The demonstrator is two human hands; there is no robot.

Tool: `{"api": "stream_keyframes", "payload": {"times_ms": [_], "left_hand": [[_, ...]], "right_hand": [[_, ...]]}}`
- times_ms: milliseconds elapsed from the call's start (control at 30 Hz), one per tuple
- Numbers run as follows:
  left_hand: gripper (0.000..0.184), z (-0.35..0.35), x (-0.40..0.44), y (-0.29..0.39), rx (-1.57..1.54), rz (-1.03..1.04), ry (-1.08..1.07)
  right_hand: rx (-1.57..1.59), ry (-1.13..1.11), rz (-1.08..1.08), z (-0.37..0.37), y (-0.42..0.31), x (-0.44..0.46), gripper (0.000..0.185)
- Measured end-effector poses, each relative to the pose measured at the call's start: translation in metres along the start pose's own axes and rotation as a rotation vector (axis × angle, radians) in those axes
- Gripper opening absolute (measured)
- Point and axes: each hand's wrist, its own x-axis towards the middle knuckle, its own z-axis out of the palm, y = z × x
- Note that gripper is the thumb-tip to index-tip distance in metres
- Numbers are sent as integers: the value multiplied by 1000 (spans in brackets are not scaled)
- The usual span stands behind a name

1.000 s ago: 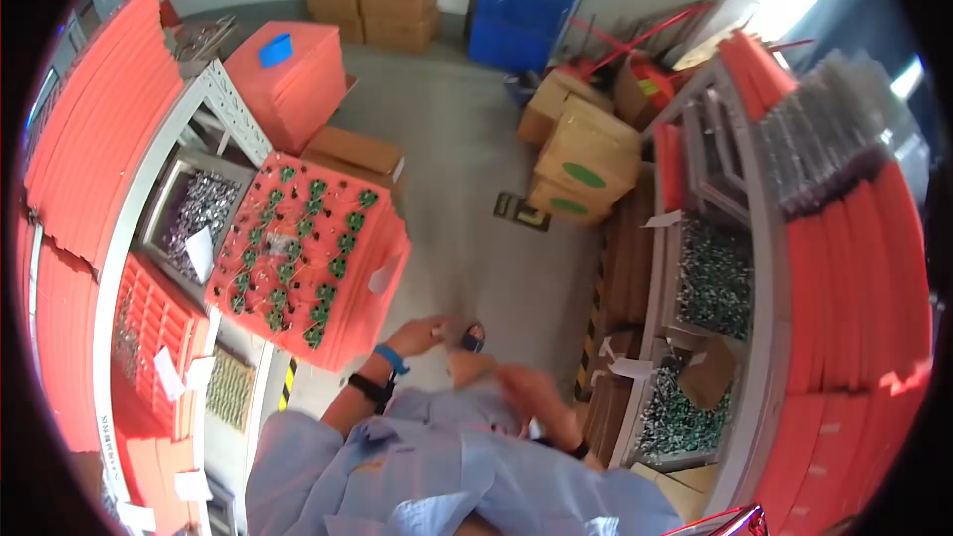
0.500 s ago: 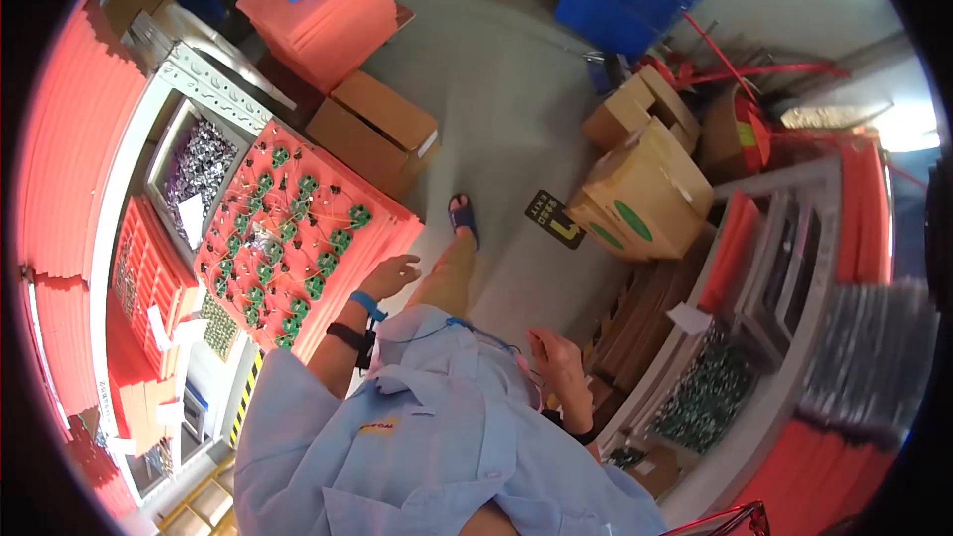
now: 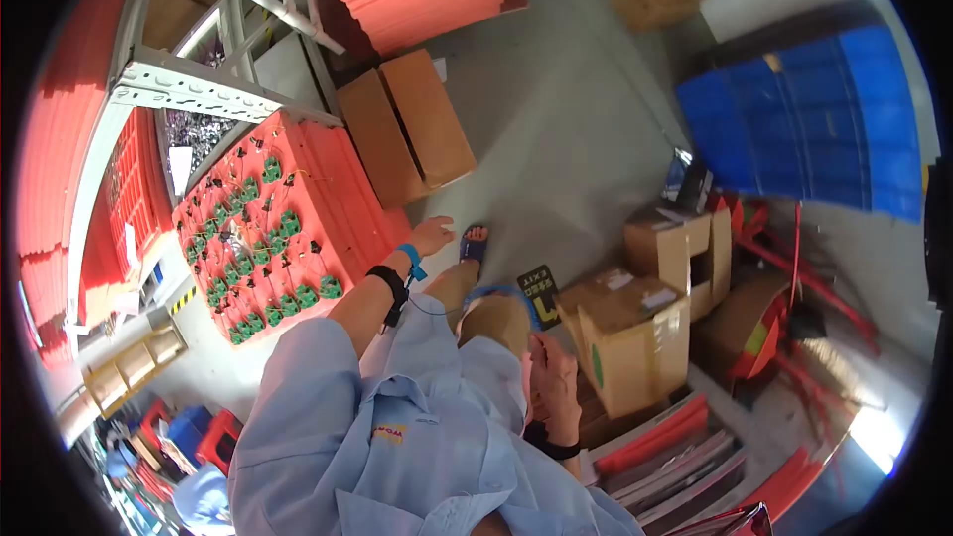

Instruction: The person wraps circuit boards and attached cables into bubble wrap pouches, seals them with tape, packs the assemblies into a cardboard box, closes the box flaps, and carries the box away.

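My left hand (image 3: 434, 235) hangs beside the stack of red foam sheets (image 3: 342, 179). Its fingers are apart and hold nothing. A blue strap and a black band circle that wrist. Green circuit boards (image 3: 263, 250) with wires lie in rows on the top sheet. My right hand (image 3: 554, 377) hangs beside my hip, near an open cardboard box (image 3: 635, 347). Its fingers are loosely bent, and no object shows in them. A black band is on the right wrist.
Grey floor (image 3: 556, 109) stretches ahead, with an exit sign (image 3: 539, 296) on it. A closed cardboard box (image 3: 407, 129) stands beyond the foam stack. Blue bins (image 3: 804, 119) stand at the right. A metal rack (image 3: 189, 87) borders the left, and red poles (image 3: 819, 293) lie right.
My view has turned and moved forward. The blue bins and right-hand boxes now appear lower, and the green-board shelf at right has left view. Both hands remain without a visible object.
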Motion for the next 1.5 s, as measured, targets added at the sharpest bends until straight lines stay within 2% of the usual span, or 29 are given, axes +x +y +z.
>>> {"api": "stream_keyframes", "payload": {"times_ms": [67,100,200,233,333,367,433,467,500,567,633,667,733,800,900,1200,1367,1500], "left_hand": [[57,-1,43,-21,-269,-191,115],[57,2,71,-43,-293,-203,133],[62,19,144,-105,-198,-138,641],[62,22,162,-118,-220,-157,657],[62,26,203,-135,-44,-326,902],[62,38,225,-159,-59,-347,909],[61,65,272,-203,-349,-319,892],[60,63,274,-194,-497,-301,886],[60,67,275,-181,-513,-320,902],[54,33,247,-110,-473,-448,529],[45,32,235,-38,149,-351,556],[45,37,228,-8,132,-361,563],[39,39,221,32,-128,-339,795],[38,39,227,37,-151,-345,812],[37,39,227,39,-167,-362,811],[45,34,220,36,-139,-350,670],[59,49,238,56,-147,-311,655],[71,55,238,56,-175,-271,645]], "right_hand": [[-4,-83,-30,1,15,34,11],[-22,-145,-16,3,27,47,11],[-82,-296,-8,14,67,83,11],[-64,-328,-19,18,79,92,12],[-91,-400,-74,18,113,134,12],[-116,-419,-89,17,121,143,12],[-152,-462,-111,12,135,159,13],[-196,-497,-79,5,141,167,13],[-237,-530,-51,-1,145,178,13],[-290,-585,-32,-9,146,194,13],[-333,-580,-74,-13,146,215,13],[-352,-576,-93,-17,142,223,13],[-317,-584,-131,-19,127,246,13],[-233,-574,-173,-22,116,268,12],[-268,-584,-184,-29,116,287,13],[-274,-623,-279,-23,138,285,12],[-258,-681,-172,-9,132,285,12],[-309,-681,-348,17,134,305,11]]}}
